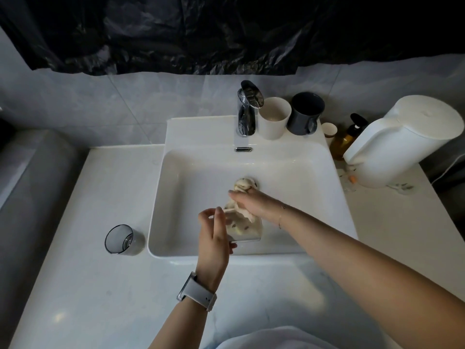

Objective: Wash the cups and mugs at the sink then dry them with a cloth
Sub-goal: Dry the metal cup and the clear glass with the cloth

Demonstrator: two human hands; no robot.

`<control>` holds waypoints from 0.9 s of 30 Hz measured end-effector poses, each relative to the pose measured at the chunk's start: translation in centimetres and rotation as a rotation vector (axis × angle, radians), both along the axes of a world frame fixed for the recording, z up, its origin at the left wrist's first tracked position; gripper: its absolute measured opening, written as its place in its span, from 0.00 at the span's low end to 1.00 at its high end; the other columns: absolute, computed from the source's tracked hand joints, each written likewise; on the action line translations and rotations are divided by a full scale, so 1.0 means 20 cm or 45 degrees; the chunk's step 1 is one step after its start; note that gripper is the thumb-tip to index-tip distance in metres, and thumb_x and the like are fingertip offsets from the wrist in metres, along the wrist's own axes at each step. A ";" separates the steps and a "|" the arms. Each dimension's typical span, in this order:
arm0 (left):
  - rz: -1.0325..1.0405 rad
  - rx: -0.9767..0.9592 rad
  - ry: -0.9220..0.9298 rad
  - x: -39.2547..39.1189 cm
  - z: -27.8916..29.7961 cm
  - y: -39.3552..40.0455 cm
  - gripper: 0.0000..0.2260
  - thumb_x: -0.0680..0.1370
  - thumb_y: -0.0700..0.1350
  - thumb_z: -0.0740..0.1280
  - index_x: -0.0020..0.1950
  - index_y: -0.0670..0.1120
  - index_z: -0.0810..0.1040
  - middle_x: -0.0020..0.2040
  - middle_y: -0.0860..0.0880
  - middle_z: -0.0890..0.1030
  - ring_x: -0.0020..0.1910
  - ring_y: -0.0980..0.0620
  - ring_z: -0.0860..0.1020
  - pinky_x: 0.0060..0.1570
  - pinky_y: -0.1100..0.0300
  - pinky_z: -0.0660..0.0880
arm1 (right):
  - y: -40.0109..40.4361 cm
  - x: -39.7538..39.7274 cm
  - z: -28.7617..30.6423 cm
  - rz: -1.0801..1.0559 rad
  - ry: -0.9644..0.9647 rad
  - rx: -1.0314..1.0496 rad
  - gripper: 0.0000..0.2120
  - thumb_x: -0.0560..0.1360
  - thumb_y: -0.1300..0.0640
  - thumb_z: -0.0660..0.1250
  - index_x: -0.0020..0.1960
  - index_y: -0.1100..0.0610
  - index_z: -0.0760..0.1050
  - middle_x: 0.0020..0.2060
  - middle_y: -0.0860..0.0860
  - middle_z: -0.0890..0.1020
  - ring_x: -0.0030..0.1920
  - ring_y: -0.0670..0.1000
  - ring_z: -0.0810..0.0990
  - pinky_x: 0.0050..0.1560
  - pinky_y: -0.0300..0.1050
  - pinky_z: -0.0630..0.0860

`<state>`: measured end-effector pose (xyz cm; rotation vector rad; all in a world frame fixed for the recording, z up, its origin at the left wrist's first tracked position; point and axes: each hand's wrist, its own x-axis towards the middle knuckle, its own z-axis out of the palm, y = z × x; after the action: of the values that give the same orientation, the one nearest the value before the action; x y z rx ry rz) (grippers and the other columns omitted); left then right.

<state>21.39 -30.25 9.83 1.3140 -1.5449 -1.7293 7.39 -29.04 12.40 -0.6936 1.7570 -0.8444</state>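
Note:
Over the white sink (176, 177) my left hand (214, 235) grips a clear glass cup (247, 230) by its side. My right hand (254, 200) holds a cream patterned cloth (242, 184) and pushes part of it down into that cup; the rest of the cloth bunches above my fingers. A smoky clear glass (120, 239) stands on the counter left of the sink. Behind the basin, right of the chrome tap (247, 109), stand a white cup (274, 118) and a dark grey mug (305, 113). No water runs from the tap.
A small paper cup (329, 131), an amber pump bottle (348, 137) and a large white jug-shaped appliance (402, 142) crowd the counter right of the sink. Small bits of litter (352, 178) lie beside it. Black plastic sheeting (226, 34) covers the wall above the tiles.

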 end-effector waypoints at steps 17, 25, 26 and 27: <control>-0.359 0.246 0.478 -0.01 0.09 -0.08 0.17 0.80 0.51 0.61 0.69 0.56 0.67 0.57 0.53 0.80 0.51 0.53 0.81 0.55 0.59 0.74 | 0.20 0.10 0.06 -0.887 -0.493 -0.451 0.17 0.64 0.45 0.71 0.42 0.58 0.75 0.38 0.57 0.77 0.42 0.55 0.81 0.45 0.54 0.80; -0.503 0.628 0.407 -0.02 0.17 -0.14 0.33 0.76 0.69 0.53 0.61 0.45 0.80 0.51 0.40 0.82 0.49 0.43 0.79 0.55 0.48 0.76 | 0.29 0.15 0.03 -0.700 0.353 -1.231 0.05 0.71 0.59 0.69 0.44 0.49 0.77 0.42 0.42 0.83 0.46 0.43 0.82 0.50 0.40 0.76; -0.482 0.639 0.460 -0.03 0.18 -0.13 0.33 0.78 0.69 0.51 0.64 0.45 0.79 0.56 0.37 0.81 0.52 0.41 0.79 0.58 0.45 0.74 | 0.30 0.13 0.02 -0.571 0.451 -1.225 0.06 0.71 0.57 0.68 0.47 0.51 0.78 0.44 0.44 0.83 0.47 0.45 0.82 0.50 0.42 0.77; -0.441 0.639 0.491 -0.05 0.18 -0.12 0.32 0.78 0.68 0.51 0.66 0.46 0.78 0.62 0.35 0.78 0.57 0.39 0.77 0.61 0.42 0.70 | 0.31 0.12 0.02 -0.439 0.527 -1.188 0.09 0.71 0.57 0.68 0.51 0.54 0.79 0.47 0.47 0.83 0.50 0.46 0.82 0.52 0.44 0.77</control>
<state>20.39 -32.60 13.50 0.8617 -1.2072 -2.5340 9.82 -22.87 12.78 -1.2462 1.8191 -1.9188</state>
